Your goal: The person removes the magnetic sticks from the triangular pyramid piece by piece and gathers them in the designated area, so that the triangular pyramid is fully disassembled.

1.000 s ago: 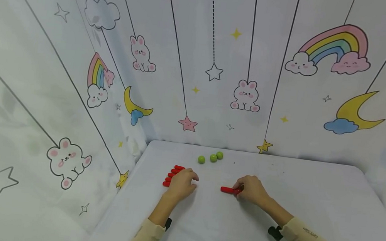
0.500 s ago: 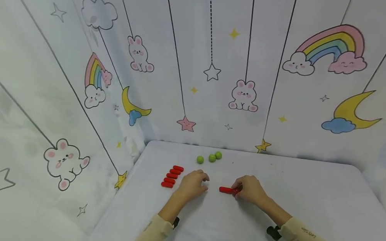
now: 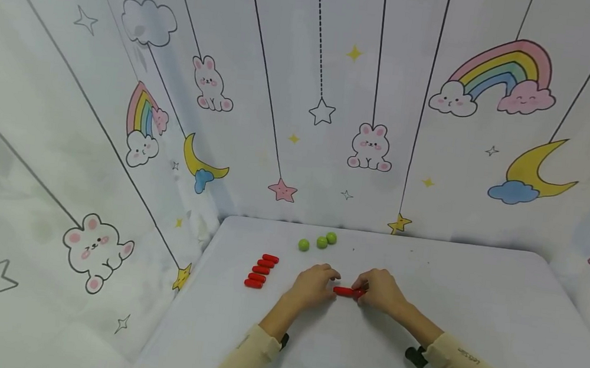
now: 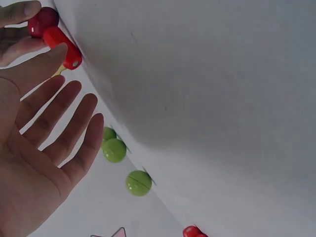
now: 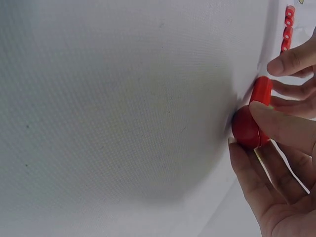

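Note:
My right hand point(image 3: 383, 291) pinches a dark red ball point(image 5: 245, 127) between thumb and fingers, low over the white table. A brighter red rod point(image 3: 343, 291) lies end-on against that ball and points left. In the left wrist view the rod point(image 4: 64, 48) shows a small hole in its free end. My left hand point(image 3: 312, 286) is at the rod's left end with its fingers spread and loosely bent. Its thumb overlaps the rod in the left wrist view, and the hand holds nothing.
Several red rods point(image 3: 261, 270) lie in a slanting column at the left of the white table point(image 3: 451, 329). Three green balls point(image 3: 303, 244) sit near its back edge. A curtain point(image 3: 256, 145) printed with rabbits and stars hangs behind.
My left hand has moved right, away from the column of red rods, to the end of the held piece. The right hand stays nearly still with the red ball.

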`<move>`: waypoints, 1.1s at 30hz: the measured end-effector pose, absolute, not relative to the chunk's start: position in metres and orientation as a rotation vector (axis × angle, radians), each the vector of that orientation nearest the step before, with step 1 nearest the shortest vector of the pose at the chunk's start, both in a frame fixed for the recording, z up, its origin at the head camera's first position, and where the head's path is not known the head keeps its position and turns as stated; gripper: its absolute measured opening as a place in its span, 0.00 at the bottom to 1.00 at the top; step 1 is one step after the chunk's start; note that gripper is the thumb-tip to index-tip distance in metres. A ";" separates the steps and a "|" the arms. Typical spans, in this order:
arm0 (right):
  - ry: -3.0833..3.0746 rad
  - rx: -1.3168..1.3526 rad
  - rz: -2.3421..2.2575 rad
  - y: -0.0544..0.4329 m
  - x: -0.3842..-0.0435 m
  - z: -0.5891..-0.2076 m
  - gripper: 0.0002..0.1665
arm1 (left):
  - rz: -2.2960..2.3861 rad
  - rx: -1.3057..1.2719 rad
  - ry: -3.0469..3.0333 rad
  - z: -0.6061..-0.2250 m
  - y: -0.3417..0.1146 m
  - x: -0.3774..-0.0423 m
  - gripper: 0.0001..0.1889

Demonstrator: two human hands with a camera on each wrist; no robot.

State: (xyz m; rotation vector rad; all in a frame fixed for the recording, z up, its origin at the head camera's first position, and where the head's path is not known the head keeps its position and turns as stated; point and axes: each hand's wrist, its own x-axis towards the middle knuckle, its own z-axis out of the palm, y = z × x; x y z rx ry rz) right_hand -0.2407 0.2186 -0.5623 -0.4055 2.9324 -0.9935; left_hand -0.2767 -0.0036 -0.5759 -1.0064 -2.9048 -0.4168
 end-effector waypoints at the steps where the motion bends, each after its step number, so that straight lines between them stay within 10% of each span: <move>1: 2.936 -0.413 -0.996 0.219 -0.240 -0.562 0.16 | -0.405 -1.020 -2.897 -0.576 -0.001 -0.277 0.20; 33: 2.997 -0.434 -0.959 0.214 -0.238 -0.563 0.14 | -0.471 -1.120 -2.863 -0.575 0.016 -0.270 0.09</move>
